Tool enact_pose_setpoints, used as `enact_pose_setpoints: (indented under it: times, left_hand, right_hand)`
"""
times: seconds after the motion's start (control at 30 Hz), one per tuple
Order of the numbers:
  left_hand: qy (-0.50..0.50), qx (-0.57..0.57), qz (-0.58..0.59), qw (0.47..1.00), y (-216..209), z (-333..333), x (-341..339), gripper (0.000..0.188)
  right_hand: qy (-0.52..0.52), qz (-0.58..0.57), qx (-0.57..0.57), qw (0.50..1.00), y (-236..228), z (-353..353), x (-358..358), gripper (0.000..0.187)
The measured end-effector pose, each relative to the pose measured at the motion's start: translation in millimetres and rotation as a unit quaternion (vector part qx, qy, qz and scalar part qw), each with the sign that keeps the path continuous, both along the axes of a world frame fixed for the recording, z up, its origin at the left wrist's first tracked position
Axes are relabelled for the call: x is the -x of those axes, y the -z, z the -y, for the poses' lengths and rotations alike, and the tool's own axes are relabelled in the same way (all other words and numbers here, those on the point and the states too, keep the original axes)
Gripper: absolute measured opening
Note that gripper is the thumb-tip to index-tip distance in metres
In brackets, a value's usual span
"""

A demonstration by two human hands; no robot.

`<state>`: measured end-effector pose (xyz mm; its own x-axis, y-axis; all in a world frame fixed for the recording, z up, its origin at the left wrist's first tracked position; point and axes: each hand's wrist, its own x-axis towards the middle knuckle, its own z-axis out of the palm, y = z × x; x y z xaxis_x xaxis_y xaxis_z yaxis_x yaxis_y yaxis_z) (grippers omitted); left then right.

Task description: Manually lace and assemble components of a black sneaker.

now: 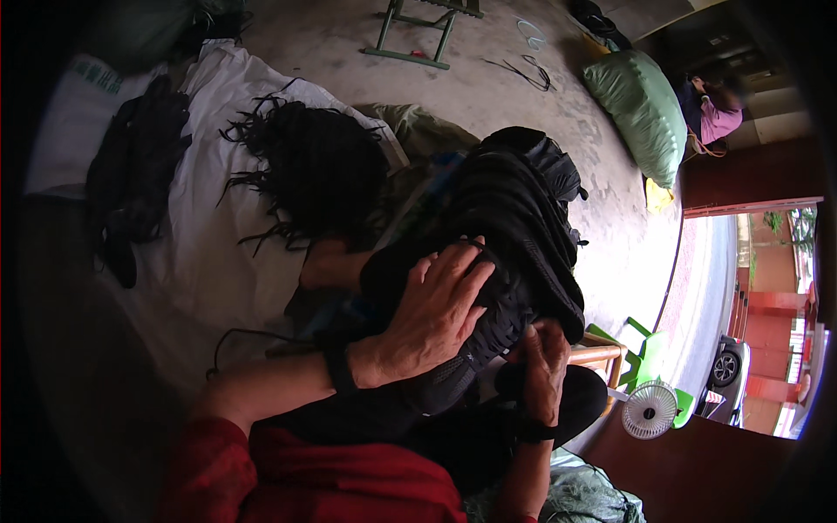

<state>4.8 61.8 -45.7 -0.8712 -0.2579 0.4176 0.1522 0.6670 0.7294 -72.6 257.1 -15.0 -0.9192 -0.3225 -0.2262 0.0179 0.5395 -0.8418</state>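
Note:
Across my lap lies a thick overlapping stack of black shoe uppers [510,196], with mesh and lace-like ridges showing. My left hand [436,305] is over the nearest upper, its fingers bent onto the black material and its thumb toward my right hand. At the right edge of the same piece, my right hand [545,357] is closed, thumb and fingers pinched together; the exact spot they grip is partly hidden. Left of the stack, a heap of black pieces with loose dangling strands [318,170] rests on a white sheet [205,227].
More black material [139,157] lies at the far left. A full green sack [641,113] stands at the back right, near a person in pink [719,118]. A small white fan [649,410] is beside green chairs at the right. A green-legged stool [418,35] stands at the back.

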Motion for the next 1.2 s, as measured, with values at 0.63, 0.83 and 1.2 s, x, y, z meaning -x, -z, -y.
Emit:
enact_pose_setpoints:
  times: [0.63, 0.83, 1.2]
  left_hand:
    - [0.058, 0.021, -0.057, 0.996, -0.6, -3.1, -14.1, 0.039]
    - [0.113, 0.017, -0.125, 0.985, -1.1, -0.6, -9.1, 0.024]
    - [0.145, 0.032, -0.141, 0.979, 4.1, 1.6, -6.1, 0.032]
  right_hand:
    - [0.034, -0.047, -0.006, 0.998, -3.4, 8.2, -5.4, 0.016]
    - [0.034, -0.05, 0.029, 0.998, 2.8, 3.7, -4.2, 0.013]
    - [0.086, 0.092, 0.13, 0.984, -1.7, 1.6, -6.8, 0.013]
